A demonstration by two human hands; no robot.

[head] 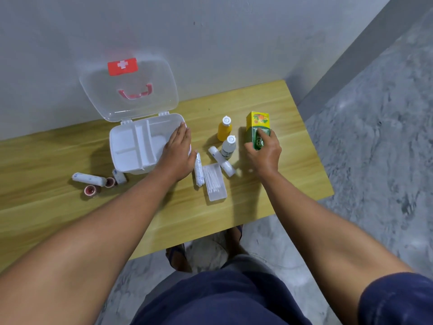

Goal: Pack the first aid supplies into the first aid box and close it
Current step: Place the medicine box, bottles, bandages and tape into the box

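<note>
The white first aid box (pixel 131 146) stands open on the wooden table, its clear lid (pixel 127 90) leaning back against the wall. My left hand (pixel 178 153) rests flat on the box's right rim. My right hand (pixel 263 152) grips a green and yellow carton (pixel 257 124) standing upright. Between my hands are a yellow bottle (pixel 224 131), a clear bottle (pixel 228 146), two bandage rolls (pixel 198 171) (pixel 225 164) and a clear case of cotton swabs (pixel 214 182). Left of the box lie more bandage rolls (pixel 87 178) and tape rolls (pixel 91 190).
The table (pixel 269 191) stands against a grey wall; its right and front edges drop to a marbled floor (pixel 375 160). My knees and feet show below the front edge.
</note>
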